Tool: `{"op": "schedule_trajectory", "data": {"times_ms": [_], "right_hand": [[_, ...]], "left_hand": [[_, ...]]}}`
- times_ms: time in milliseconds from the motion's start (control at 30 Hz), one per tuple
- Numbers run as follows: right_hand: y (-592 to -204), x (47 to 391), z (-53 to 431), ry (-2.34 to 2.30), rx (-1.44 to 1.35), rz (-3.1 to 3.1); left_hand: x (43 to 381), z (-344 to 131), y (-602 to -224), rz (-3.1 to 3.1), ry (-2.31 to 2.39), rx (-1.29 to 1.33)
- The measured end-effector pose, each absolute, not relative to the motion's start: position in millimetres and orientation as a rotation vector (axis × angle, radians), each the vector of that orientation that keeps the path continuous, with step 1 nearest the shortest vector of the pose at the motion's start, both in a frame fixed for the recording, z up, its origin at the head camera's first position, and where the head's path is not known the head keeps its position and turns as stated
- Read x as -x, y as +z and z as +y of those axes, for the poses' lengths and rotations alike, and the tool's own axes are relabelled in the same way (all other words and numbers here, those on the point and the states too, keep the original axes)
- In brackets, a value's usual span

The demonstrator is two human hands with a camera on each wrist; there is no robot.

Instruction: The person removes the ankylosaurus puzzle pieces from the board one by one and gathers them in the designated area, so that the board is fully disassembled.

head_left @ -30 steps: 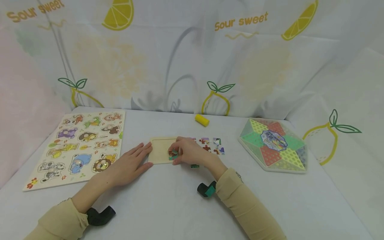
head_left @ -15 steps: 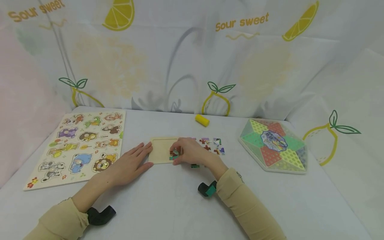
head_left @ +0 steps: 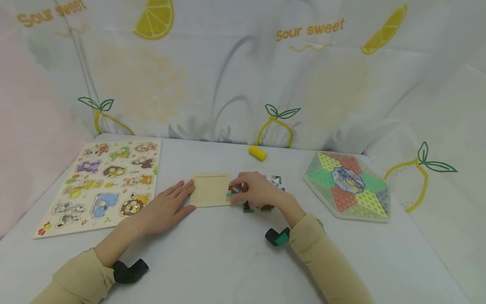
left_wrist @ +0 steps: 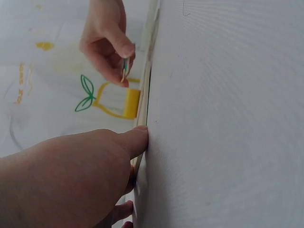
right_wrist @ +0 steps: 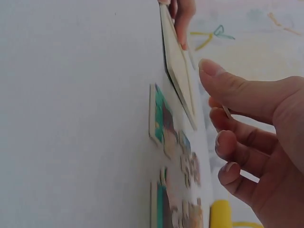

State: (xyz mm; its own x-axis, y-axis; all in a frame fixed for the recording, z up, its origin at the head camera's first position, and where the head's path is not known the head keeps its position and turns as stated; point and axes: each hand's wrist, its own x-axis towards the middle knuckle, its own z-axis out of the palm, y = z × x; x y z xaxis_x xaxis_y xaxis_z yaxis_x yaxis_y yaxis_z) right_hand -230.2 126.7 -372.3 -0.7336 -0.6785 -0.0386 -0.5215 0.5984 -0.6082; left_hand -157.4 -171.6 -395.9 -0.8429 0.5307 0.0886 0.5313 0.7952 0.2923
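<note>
My right hand (head_left: 260, 189) pinches a small jigsaw puzzle piece (head_left: 232, 192) in green and brown between thumb and fingers, right at the right edge of a square wooden puzzle tray (head_left: 209, 192). In the right wrist view only a thin edge of this piece shows behind the thumb. The tray's bare recess lies face up. My left hand (head_left: 165, 211) rests flat, its straight fingers and thumb touching the tray's left edge. Several loose puzzle pieces (right_wrist: 160, 118) lie on the table below and behind the right hand, partly hidden by it in the head view.
A large animal peg puzzle board (head_left: 100, 185) lies at the left. A hexagonal box with coloured triangles (head_left: 347, 185) sits at the right. Behind the tray is a yellow cylinder (head_left: 257, 153). Black wrist mounts (head_left: 130, 271) hang at both cuffs, and a lemon-print curtain (head_left: 228, 76) stands behind the white table.
My right hand has moved to the right with the puzzle piece, from over the tray's lower right corner to its right edge. The left hand has stayed on the tray; the head view shifted slightly.
</note>
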Motion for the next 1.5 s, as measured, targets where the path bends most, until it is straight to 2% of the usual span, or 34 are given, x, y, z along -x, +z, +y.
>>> {"op": "schedule_trajectory", "data": {"times_ms": [367, 600, 900, 1200, 1500], "right_hand": [[-356.8, 221.3, 213.9, -0.857, 0.897, 2.667], [-366.1, 218.9, 250.5, -0.871, 0.859, 2.656], [-367.1, 223.7, 257.1, -0.804, 0.915, 2.556], [-366.2, 218.9, 254.1, -0.775, 0.784, 2.506], [-367.7, 216.7, 249.7, -0.793, 0.768, 2.455]], "left_hand": [[157.3, -170.7, -393.2, -2.977, -0.46, 0.884], [158.0, -170.1, -394.2, -2.984, -0.472, 0.897], [157.7, -171.9, -395.4, -2.975, -0.481, 0.883], [158.1, -170.0, -395.2, -2.981, -0.496, 0.883], [157.1, -170.1, -394.7, -2.981, -0.493, 0.878]]}}
